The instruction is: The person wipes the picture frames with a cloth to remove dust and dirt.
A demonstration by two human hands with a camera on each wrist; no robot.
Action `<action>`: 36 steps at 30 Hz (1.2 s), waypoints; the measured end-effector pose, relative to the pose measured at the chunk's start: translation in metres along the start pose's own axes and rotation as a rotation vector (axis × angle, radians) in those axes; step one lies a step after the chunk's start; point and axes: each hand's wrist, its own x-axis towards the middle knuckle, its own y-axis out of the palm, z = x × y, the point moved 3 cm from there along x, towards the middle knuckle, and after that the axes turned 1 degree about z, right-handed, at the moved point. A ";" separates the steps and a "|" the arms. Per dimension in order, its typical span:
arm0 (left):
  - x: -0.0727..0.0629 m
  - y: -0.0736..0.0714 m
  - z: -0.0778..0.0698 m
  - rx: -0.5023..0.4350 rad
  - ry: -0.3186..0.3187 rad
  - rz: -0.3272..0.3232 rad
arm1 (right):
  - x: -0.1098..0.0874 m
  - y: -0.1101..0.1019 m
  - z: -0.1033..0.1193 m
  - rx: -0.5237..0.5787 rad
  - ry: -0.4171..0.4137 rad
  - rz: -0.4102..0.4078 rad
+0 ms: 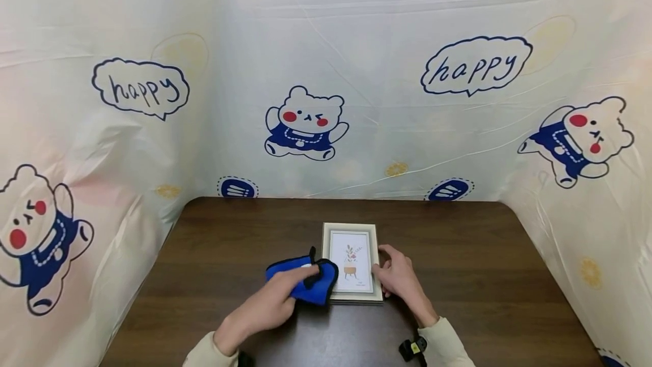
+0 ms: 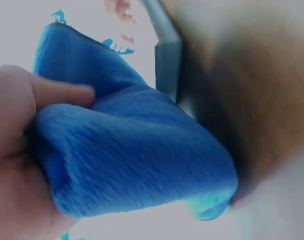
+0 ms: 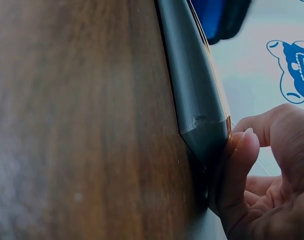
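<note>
My left hand (image 1: 275, 298) holds a folded blue cloth (image 1: 320, 290) with black edging over the lower left of a picture frame (image 1: 356, 265). In the left wrist view, the fuzzy cloth (image 2: 142, 150) is bunched in my hand (image 2: 14, 145), with one finger laid along its fold. The frame has a pale border and a print of a potted plant. It lies face up on the table. My right hand (image 1: 401, 277) grips its right edge between thumb and fingers. From the right wrist, the frame's dark side (image 3: 199, 85) shows close over the wood, thumb at its corner.
The dark brown wooden table (image 1: 458, 254) extends around the frame on all sides. Behind it and at both sides hangs a pale curtain (image 1: 387, 129) printed with bears and "happy" bubbles. A black wrist strap (image 1: 411, 349) is worn by the right sleeve.
</note>
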 end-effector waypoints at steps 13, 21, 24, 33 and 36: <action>0.043 -0.034 0.042 -0.122 -0.402 -0.507 | -0.001 -0.001 -0.002 0.001 -0.002 -0.010; 0.081 -0.009 0.065 -0.156 -0.444 -0.527 | -0.001 0.002 -0.001 -0.001 -0.023 -0.001; 0.091 -0.002 0.067 -0.154 -0.427 -0.539 | -0.001 0.002 -0.001 0.004 -0.029 0.000; 0.114 0.007 0.069 -0.194 -0.413 -0.578 | 0.000 0.000 -0.001 0.003 -0.048 -0.008; 0.119 0.010 0.068 -0.214 -0.420 -0.583 | 0.000 0.000 -0.001 0.003 -0.048 -0.009</action>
